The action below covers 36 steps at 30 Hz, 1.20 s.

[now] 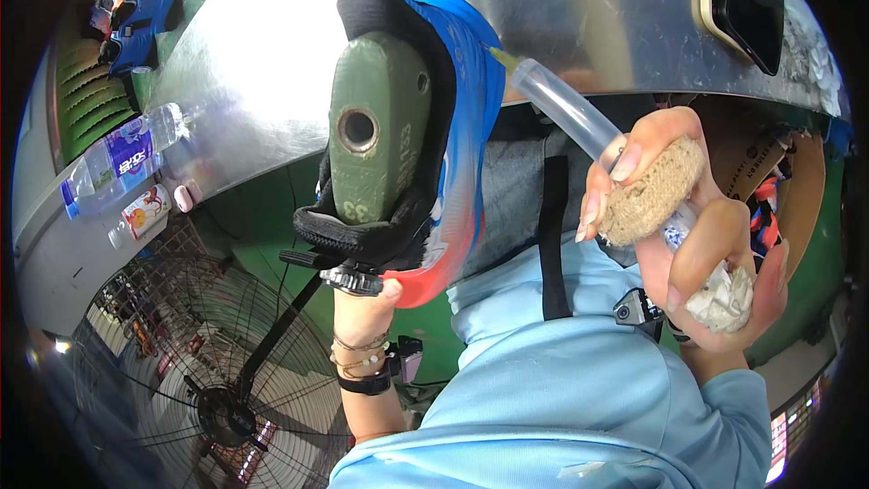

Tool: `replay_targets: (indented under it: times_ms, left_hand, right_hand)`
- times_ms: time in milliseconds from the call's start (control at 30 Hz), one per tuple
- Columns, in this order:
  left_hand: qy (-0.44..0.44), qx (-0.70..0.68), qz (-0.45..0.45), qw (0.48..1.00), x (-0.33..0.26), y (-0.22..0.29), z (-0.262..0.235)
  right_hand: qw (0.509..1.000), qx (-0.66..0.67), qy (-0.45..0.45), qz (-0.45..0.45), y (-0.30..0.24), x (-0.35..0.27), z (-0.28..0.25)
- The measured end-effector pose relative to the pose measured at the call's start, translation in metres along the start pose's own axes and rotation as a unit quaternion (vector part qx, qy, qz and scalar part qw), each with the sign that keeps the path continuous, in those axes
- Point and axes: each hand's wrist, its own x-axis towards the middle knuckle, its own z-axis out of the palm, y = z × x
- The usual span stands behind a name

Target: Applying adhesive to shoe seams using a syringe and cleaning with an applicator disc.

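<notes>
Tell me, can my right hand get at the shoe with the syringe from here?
Probably yes: the right hand holds the syringe with its tip at the blue side of the shoe, though contact is hard to tell. Nothing visible blocks it; the left hand shows by the shoe's lower end.

Head cam: left fisheye of worn pair, looking steeply down. Close range: bare right hand large; light-blue fabric shirt at bottom; shiny silver metal worktop across top, edge bowed.
</notes>
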Motion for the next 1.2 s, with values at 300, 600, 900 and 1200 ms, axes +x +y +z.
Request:
replay_targets:
  times_ms: [300, 600, 900, 1200]
  left_hand:
    - [-0.096, 0.028, -0.132, 0.986, 0.008, -0.012, 0.023]
    - [-0.155, 0.047, -0.173, 0.972, 0.016, -0.018, 0.033]
    - [-0.227, -0.094, -0.110, 0.963, 0.026, -0.034, 0.037]
    - [-0.338, -0.150, -0.128, 0.920, 0.052, -0.062, 0.073]
  right_hand:
    - [1.000, 0.021, 0.007, 0.014, -0.002, -0.010, 0.006]
    - [0.996, -0.001, -0.059, 0.062, -0.023, -0.019, -0.005]
    - [0.991, 0.035, -0.123, 0.035, -0.023, -0.024, -0.008]
    - [0.997, -0.014, -0.059, 0.046, -0.050, -0.051, -0.003]
